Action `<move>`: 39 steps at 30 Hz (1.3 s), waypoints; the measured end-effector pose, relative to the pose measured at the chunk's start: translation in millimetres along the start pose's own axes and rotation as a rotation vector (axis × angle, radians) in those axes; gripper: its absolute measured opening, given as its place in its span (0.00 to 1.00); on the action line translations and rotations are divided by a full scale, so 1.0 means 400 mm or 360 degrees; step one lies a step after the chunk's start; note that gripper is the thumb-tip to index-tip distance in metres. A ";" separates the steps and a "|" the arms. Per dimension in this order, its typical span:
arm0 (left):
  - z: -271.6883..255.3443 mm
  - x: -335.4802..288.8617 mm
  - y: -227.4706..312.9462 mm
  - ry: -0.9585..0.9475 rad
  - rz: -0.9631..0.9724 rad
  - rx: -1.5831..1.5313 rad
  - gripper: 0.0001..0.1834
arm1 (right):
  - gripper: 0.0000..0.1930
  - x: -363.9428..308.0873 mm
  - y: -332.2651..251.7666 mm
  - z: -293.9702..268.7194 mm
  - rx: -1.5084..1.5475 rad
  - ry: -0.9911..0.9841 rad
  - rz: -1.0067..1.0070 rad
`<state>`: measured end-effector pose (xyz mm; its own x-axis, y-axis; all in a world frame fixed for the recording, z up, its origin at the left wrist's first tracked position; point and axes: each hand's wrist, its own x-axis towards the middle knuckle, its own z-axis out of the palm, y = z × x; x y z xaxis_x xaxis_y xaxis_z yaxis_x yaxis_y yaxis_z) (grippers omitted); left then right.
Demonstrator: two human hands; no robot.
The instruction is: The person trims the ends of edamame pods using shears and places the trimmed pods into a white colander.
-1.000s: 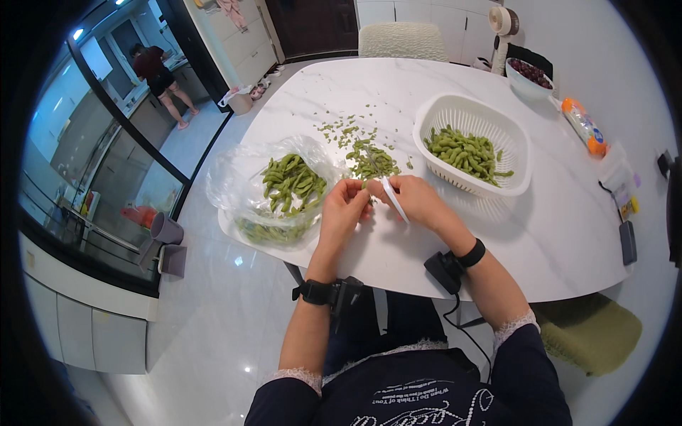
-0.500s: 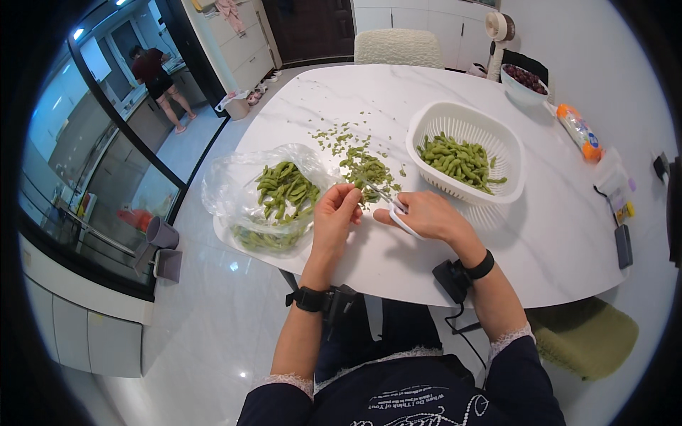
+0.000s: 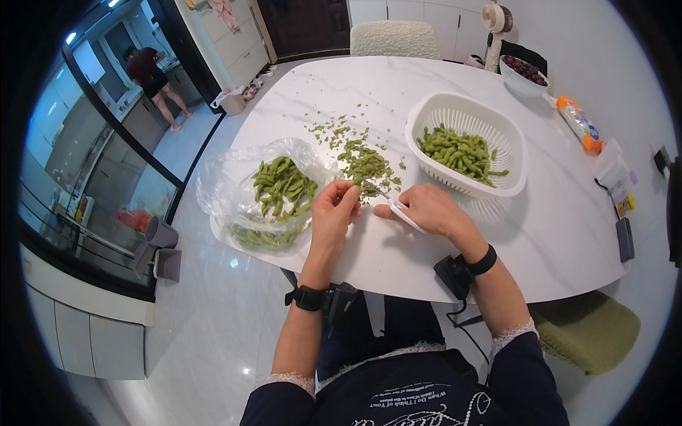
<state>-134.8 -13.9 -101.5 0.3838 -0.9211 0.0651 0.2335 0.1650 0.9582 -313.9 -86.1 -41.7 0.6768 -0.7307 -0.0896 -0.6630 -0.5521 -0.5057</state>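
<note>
My left hand [image 3: 334, 208] is closed in a pinch at the table's near side, with a green soybean pod [image 3: 356, 180] at its fingertips. White-handled scissors [image 3: 407, 218] are gripped in my right hand [image 3: 433, 207], their metal blades pointing left toward that pod. Under and beyond the blades lies a loose pile of pod trimmings [image 3: 366, 160]. Left of my left hand, a clear plastic bag [image 3: 222, 186] lies open around many soybean pods [image 3: 284, 186]. A white slotted basket [image 3: 513, 145] at the right contains more pods [image 3: 458, 153].
The white table [image 3: 547, 234] also bears a bowl of dark red fruit [image 3: 524, 77], an orange-and-white package [image 3: 579, 122] and a dark power bank [image 3: 625, 239] along its right side. A green chair [image 3: 586, 334] stands close at the right. A person [image 3: 153, 82] stands in the kitchen at far left.
The scissors have tilted a little in my right hand, and a pod shows more clearly at my left fingertips. Both hands stay in nearly the same place; the whole view has shifted slightly.
</note>
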 end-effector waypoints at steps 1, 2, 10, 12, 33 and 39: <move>0.003 0.000 0.000 0.0004 -0.0004 -0.0001 0.07 | 0.39 0.000 -0.001 0.002 -0.0032 -0.0012 0.0017; 0.008 -0.001 -0.001 0.0079 -0.0002 -0.0064 0.08 | 0.39 0.003 0.002 0.009 -0.0032 -0.0018 0.0016; 0.014 -0.003 0.033 0.0209 -0.0070 -0.0441 0.07 | 0.36 0.000 -0.005 0.009 0.0002 0.0136 0.0007; 0.013 -0.002 0.037 0.0216 -0.0081 -0.0456 0.07 | 0.36 -0.002 -0.011 0.005 -0.0025 0.0116 0.0009; -0.001 0.001 0.019 -0.0046 -0.0216 -0.0444 0.06 | 0.39 -0.001 0.010 0.014 -0.0032 0.0095 -0.0062; 0.004 -0.001 0.022 -0.0023 -0.0262 -0.0349 0.06 | 0.38 -0.005 0.009 0.000 -0.0075 0.0044 -0.0031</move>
<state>-134.3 -12.8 -92.6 0.3121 -0.9466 -0.0811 0.4801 0.0834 0.8733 -317.5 -86.7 -43.2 0.6810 -0.7301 -0.0560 -0.6646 -0.5842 -0.4659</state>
